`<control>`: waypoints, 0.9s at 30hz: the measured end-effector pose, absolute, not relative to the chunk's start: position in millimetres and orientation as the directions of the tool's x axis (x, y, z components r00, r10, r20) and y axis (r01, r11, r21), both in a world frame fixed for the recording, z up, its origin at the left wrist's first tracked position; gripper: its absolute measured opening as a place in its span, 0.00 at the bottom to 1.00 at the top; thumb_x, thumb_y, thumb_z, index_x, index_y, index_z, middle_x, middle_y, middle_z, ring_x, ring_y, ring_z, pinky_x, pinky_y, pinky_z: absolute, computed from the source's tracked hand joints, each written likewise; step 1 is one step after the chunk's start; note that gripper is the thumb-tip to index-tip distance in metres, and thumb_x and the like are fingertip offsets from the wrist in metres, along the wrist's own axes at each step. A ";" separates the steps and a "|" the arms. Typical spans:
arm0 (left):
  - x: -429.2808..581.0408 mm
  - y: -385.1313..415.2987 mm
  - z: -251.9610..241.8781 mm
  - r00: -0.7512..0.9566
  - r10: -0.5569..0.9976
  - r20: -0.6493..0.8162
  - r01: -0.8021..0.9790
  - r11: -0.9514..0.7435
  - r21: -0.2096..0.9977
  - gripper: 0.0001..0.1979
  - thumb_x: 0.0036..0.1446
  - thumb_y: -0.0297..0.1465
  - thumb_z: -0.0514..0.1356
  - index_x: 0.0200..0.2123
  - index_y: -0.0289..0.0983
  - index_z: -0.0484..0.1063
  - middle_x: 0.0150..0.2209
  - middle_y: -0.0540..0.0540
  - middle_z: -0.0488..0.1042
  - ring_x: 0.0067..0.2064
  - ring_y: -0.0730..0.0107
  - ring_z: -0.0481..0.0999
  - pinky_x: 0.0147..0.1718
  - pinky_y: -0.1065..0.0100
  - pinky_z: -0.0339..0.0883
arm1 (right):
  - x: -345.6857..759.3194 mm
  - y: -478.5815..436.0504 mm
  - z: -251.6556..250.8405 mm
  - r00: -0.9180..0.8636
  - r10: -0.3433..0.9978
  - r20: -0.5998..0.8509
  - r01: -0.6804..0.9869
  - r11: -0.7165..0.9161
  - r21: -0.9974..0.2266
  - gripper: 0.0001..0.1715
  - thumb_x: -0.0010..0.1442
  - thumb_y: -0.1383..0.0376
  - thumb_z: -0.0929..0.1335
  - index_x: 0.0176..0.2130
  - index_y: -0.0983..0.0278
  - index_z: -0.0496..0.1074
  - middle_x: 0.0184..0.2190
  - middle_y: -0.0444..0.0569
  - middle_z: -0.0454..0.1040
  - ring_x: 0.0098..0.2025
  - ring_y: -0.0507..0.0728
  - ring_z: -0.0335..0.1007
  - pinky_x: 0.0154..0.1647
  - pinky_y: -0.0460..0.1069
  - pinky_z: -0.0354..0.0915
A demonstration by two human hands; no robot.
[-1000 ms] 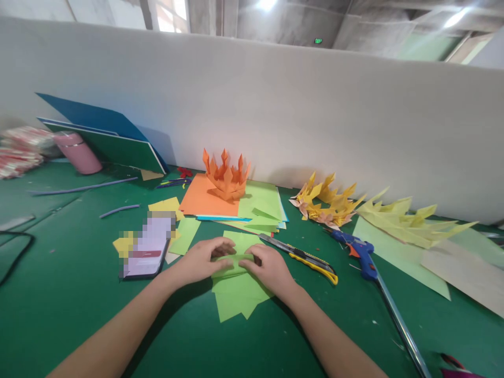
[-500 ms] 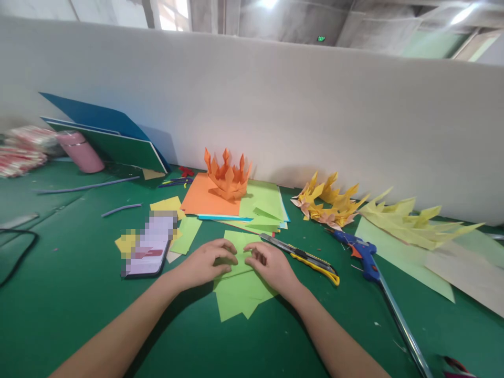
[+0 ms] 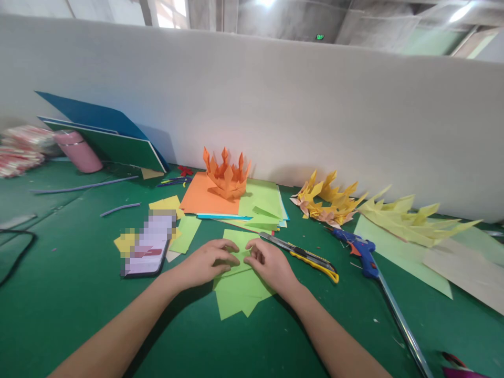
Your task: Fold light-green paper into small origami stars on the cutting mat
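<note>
Both hands meet over a small sheet of light green paper (image 3: pixel 236 237) in front of me on the table. My left hand (image 3: pixel 214 258) grips its left side, with thumb and fingers curled in. Opposite it, my right hand (image 3: pixel 268 261) has its fingers bent and closed on the right side. Part of the sheet is hidden under the fingers. Beneath and nearer to me lie several overlapping light green squares (image 3: pixel 233 300). A yellow-handled utility knife (image 3: pixel 301 255) lies just beyond the right hand, and a phone (image 3: pixel 151 247) to the left of the left hand.
An orange paper crown (image 3: pixel 227 181) stands on a paper stack (image 3: pixel 197 202). To the right are a yellow paper crown (image 3: pixel 333 202), a pale green spiky paper strip (image 3: pixel 417 219) and a blue glue gun (image 3: pixel 360 249) with a long glue stick. A pink bottle (image 3: pixel 79 151) leans by boards (image 3: pixel 106 144).
Both hands stay over the same sheet. The left fingertips have shifted very slightly right, and the whole view has moved a little.
</note>
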State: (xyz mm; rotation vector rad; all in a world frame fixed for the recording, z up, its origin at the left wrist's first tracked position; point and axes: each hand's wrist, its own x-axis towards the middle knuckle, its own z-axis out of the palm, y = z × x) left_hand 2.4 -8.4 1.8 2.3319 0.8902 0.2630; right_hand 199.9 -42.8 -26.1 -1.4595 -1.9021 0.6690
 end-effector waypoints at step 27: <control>2.0 -9.7 0.9 0.748 0.659 -0.079 0.570 -0.577 0.585 0.13 0.58 0.27 0.53 0.42 0.43 0.75 0.55 0.45 0.67 0.57 0.59 0.63 0.56 0.56 0.58 | 222.3 -65.7 -18.9 -0.625 0.698 0.349 0.623 0.716 -0.316 0.15 0.63 0.72 0.59 0.44 0.65 0.72 0.39 0.53 0.75 0.39 0.57 0.68 0.40 0.52 0.66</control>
